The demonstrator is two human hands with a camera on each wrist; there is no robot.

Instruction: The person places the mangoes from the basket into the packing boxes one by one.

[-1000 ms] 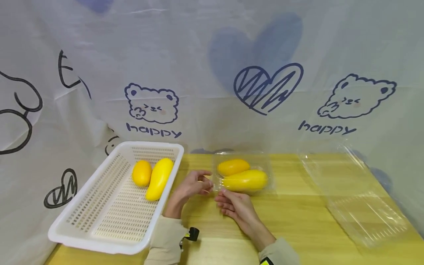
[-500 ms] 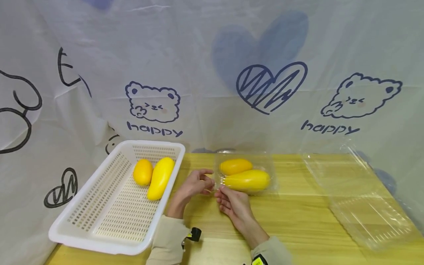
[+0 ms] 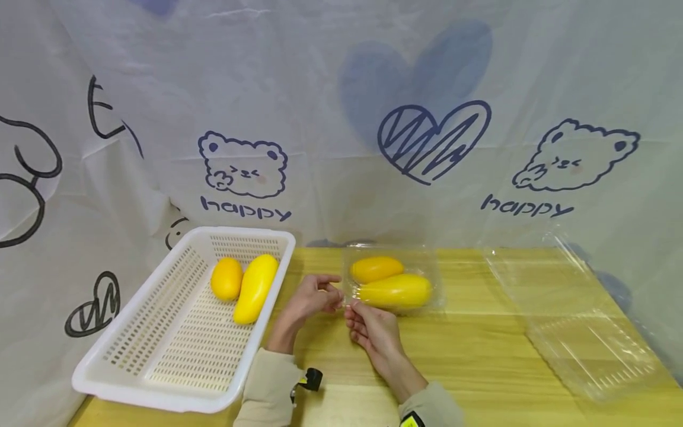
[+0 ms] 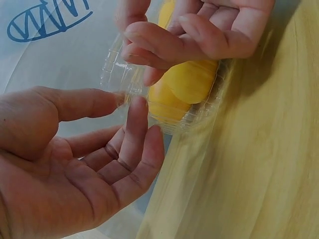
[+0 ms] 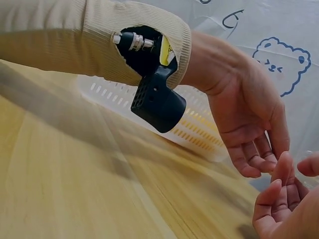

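Note:
A clear plastic box (image 3: pixel 434 261) near the back of the table holds an orange-yellow oval fruit (image 3: pixel 376 269) and a longer yellow, mango-like fruit (image 3: pixel 397 290). At its left end my left hand (image 3: pixel 315 296) pinches the rim between thumb and finger, the other fingers bent. My right hand (image 3: pixel 377 333) pinches the near left corner of the same box. In the left wrist view, the ridged box edge (image 4: pixel 182 122) runs past the fingertips of both hands. My left hand (image 5: pixel 251 112) hides part of the basket in the right wrist view.
To the left stands a white slotted basket (image 3: pixel 160 397) with an oval fruit (image 3: pixel 226 279) and a long yellow fruit (image 3: pixel 256 289). An unfolded clear plastic container (image 3: pixel 576 332) lies at the right. Behind the wooden table (image 3: pixel 480 367) hangs a printed cloth (image 3: pixel 331 118).
Both hands stay at the box's left end. The right forearm has shifted slightly to the left, and its thumb and fingertips sit closer to the corner. The fruits keep their places.

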